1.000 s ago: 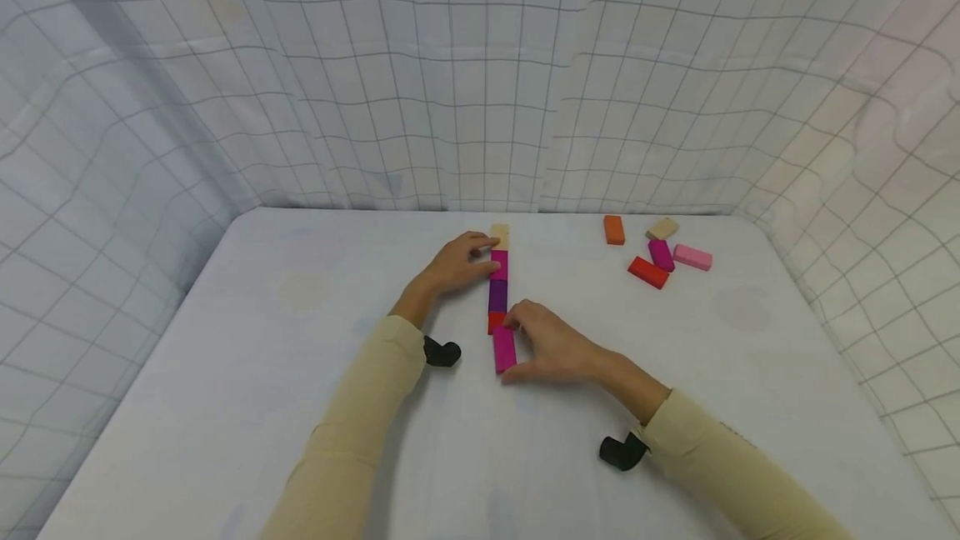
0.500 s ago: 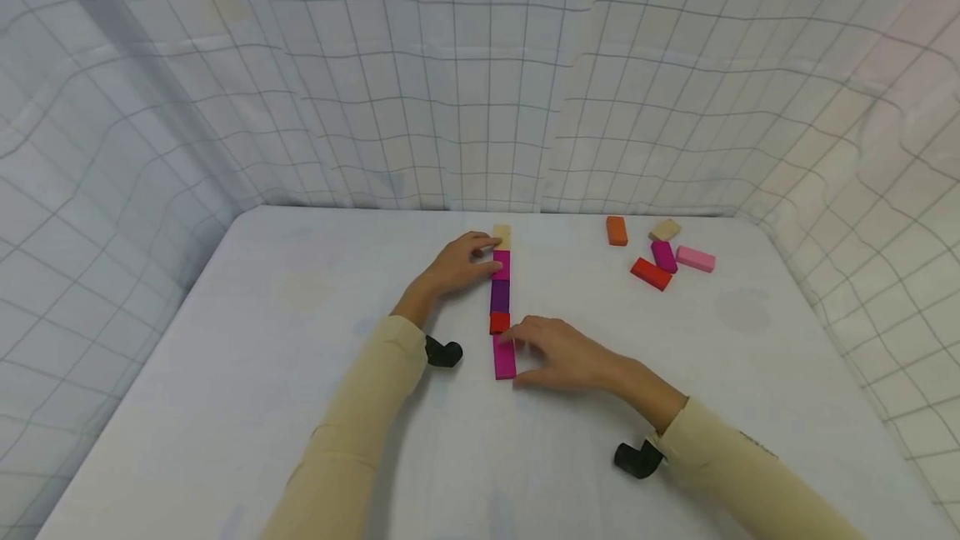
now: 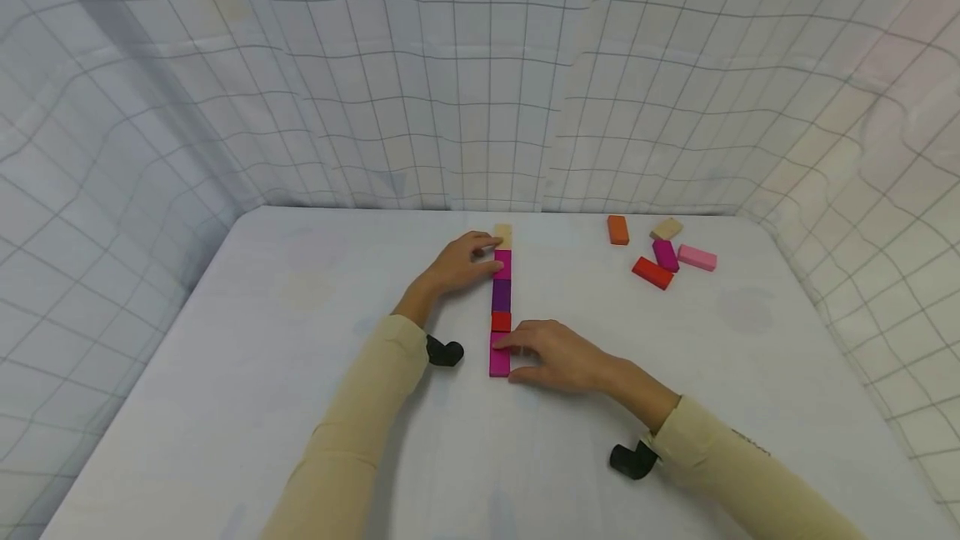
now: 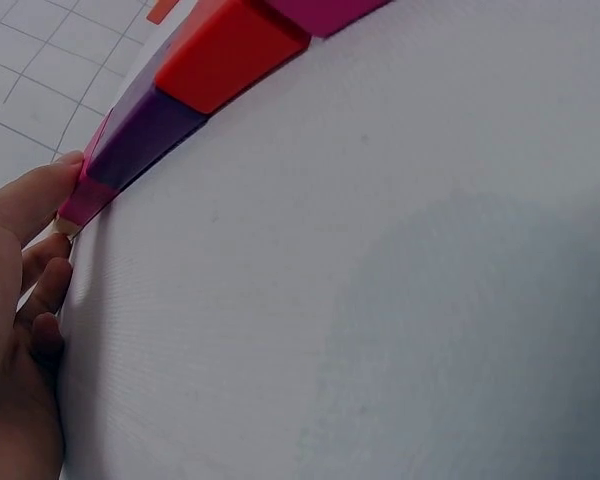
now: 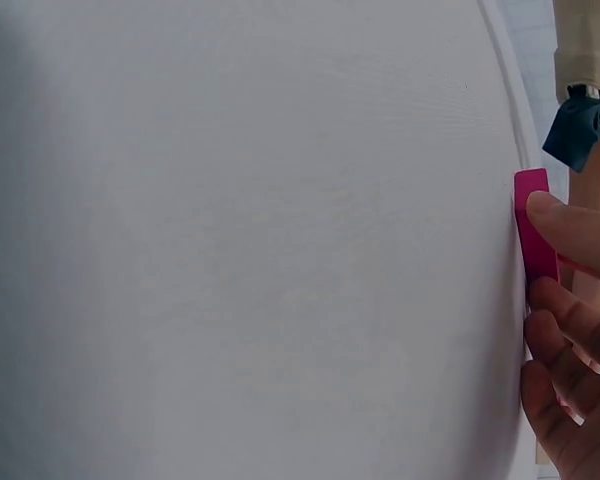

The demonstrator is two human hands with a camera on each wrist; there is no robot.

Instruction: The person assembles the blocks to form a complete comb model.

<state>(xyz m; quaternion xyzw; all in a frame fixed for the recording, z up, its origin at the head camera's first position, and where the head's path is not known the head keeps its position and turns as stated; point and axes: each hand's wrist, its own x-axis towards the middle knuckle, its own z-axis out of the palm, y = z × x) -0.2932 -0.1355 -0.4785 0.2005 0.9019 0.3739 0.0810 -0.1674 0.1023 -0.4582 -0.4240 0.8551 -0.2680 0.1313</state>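
A straight row of blocks runs away from me on the white table: a beige block [image 3: 503,232] farthest, then a magenta block [image 3: 503,259], a purple block [image 3: 501,296], a red block [image 3: 501,322] and a nearer magenta block [image 3: 499,367]. My left hand [image 3: 459,263] lies left of the far end, one finger touching the beige block and the thumb touching the far magenta one. From the right, my right hand [image 3: 558,357] touches the nearest magenta block, index finger over its top and thumb by its near right corner. In the right wrist view the thumb overlaps this magenta block [image 5: 532,235].
At the back right lie loose blocks: an orange block [image 3: 618,230], a beige block [image 3: 667,228], a magenta block [image 3: 665,256], a pink block [image 3: 697,257] and a red block [image 3: 652,272]. Gridded white cloth [image 3: 495,90] hangs behind and at both sides of the table.
The nearest magenta block, first tilted and slightly right of the row, now lies in line against the red block. My right hand loosened around it, then moved slightly left. My left hand stayed put.
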